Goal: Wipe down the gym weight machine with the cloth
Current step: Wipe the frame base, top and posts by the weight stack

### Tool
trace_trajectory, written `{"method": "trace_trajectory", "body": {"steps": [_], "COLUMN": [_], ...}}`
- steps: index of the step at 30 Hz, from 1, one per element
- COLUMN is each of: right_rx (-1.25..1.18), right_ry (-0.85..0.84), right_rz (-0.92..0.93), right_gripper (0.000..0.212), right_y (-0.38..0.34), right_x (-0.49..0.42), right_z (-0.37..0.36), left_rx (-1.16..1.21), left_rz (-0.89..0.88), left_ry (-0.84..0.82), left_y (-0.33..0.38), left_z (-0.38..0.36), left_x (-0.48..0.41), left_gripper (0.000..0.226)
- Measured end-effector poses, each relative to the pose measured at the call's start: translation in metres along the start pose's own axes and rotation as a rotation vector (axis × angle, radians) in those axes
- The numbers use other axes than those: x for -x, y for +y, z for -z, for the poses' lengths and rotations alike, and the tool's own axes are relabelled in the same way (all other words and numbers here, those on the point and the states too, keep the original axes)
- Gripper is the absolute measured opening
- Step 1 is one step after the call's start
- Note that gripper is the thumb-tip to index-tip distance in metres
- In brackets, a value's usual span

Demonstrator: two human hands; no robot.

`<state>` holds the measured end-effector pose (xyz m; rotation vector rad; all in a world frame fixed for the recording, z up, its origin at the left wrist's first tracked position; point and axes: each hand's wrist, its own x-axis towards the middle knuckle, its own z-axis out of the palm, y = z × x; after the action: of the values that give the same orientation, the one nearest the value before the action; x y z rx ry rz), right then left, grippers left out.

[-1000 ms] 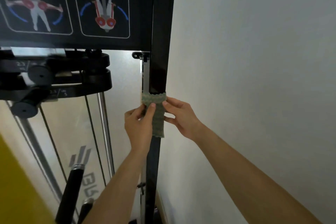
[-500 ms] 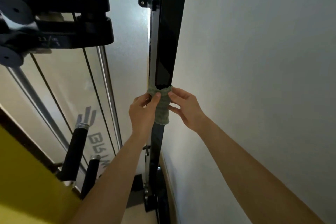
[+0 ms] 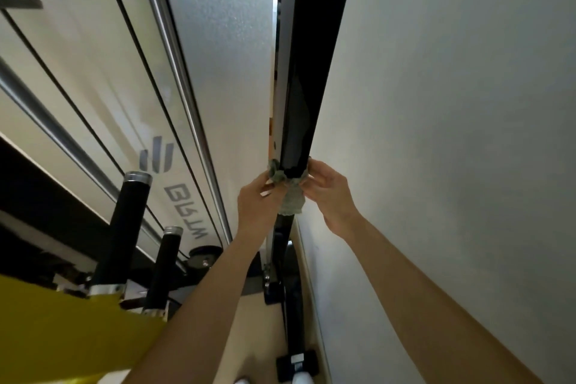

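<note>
A small grey-green cloth is wrapped round the glossy black upright post of the weight machine, low on the post. My left hand pinches the cloth's left side and my right hand pinches its right side, both pressing it against the post. The cloth's lower end hangs down the front of the post between my hands. The part of the cloth behind the post is hidden.
A white wall runs close along the post's right side. To the left are chrome guide rods, thin cables and a frosted panel with a logo. Two black handle grips stand lower left beside yellow padding.
Both hands have slid the cloth down the post, from just under the instruction placard to near its lower part. The camera view has tilted down with them.
</note>
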<state>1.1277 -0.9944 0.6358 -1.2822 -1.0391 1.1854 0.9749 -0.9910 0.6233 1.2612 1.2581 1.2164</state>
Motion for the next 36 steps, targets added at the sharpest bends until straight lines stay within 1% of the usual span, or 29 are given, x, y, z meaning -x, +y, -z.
{"method": "trace_trajectory", "body": {"steps": [6,9,12,16,20,22,25,30,34,36], "right_rx": [-0.018,-0.031,-0.034,-0.024,-0.021,-0.04,-0.033,0.085,0.129,0.169], "right_ry": [-0.012,0.006,0.033,0.039,0.033,0.03,0.017,0.021,0.019,0.027], "right_rz": [-0.066,-0.092,-0.111,-0.167,-0.224,-0.229,-0.208,-0.119,-0.046,-0.013], "right_gripper": [0.043,0.042,0.042,0.036,0.035,0.036,0.035,0.036,0.034,0.035], "right_y": [0.037,0.055,0.076,0.114,0.156,0.178,0.217,0.289,0.337,0.359], "right_x": [-0.001,-0.001,-0.001,-0.002,-0.006,-0.01,-0.014,-0.025,-0.03,-0.03], "right_z": [-0.003,-0.002,-0.003,0.0,0.002,0.003,0.004,0.01,0.013,0.014], "left_rx": [-0.041,-0.053,-0.095,-0.141,-0.166,-0.141,-0.101,-0.131,-0.191,-0.197], "left_rz": [0.003,0.041,0.076,0.125,0.139,0.13,0.115,0.081,-0.064,-0.075], "left_ry": [-0.007,0.006,0.038,0.073,0.058,0.05,0.023,-0.002,0.058,0.095], "left_y": [-0.039,-0.06,-0.084,-0.114,-0.155,-0.175,-0.2,-0.255,-0.298,-0.325], "left_z": [-0.002,-0.007,-0.015,-0.022,-0.025,-0.024,-0.022,-0.021,-0.024,-0.029], "left_x": [0.001,0.003,0.004,0.01,0.013,0.011,0.01,0.01,0.009,0.01], "left_gripper": [0.028,0.025,0.014,0.015,0.011,0.012,0.02,0.028,0.035,0.033]}}
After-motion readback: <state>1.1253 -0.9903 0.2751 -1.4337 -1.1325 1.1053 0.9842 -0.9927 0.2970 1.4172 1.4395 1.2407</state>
